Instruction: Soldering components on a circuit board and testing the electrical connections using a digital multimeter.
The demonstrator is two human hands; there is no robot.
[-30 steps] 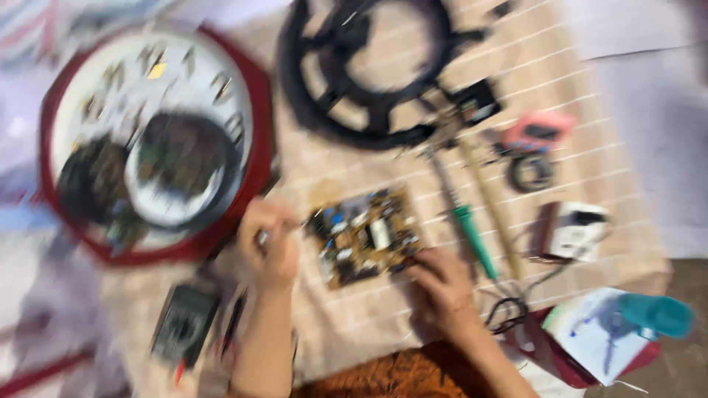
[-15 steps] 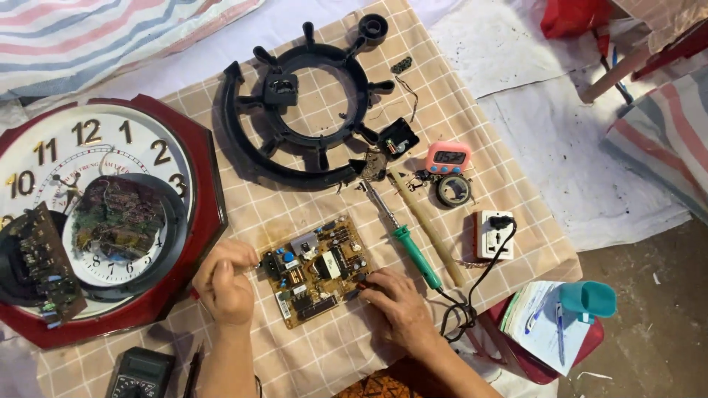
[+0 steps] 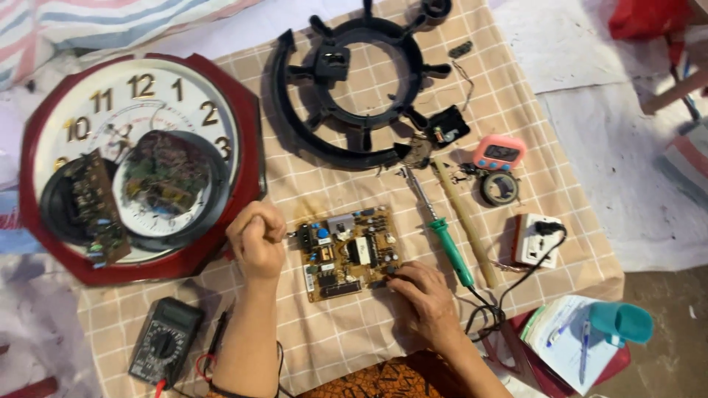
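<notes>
While a beige checked cloth [image 3: 354, 339] covers the work surface, the biggest thing on it is the octagonal red-framed wall clock with a white dial and gold numerals [image 3: 140, 158], lying far left with a dark round part and a brown circuit strip on its face. Right of the clock, at the far side, lies a black plastic ring-shaped frame with spokes [image 3: 354, 92]. Near the middle sits the tan rectangular circuit board with mixed components [image 3: 348, 252], flat on the cloth between both hands. The left hand [image 3: 257, 239] is clenched into a fist just beside the board's left edge; whether it grips anything cannot be told. The right hand [image 3: 422, 295] rests with curled fingers touching the board's near right corner. At the near left lies a black multimeter with a round dial [image 3: 165, 340]. Right of the board lies a green-handled soldering iron [image 3: 441, 232], next to a wooden stick [image 3: 464, 221]. Farther right sit a white power socket [image 3: 537, 239] and a small pink timer [image 3: 499, 152].
</notes>
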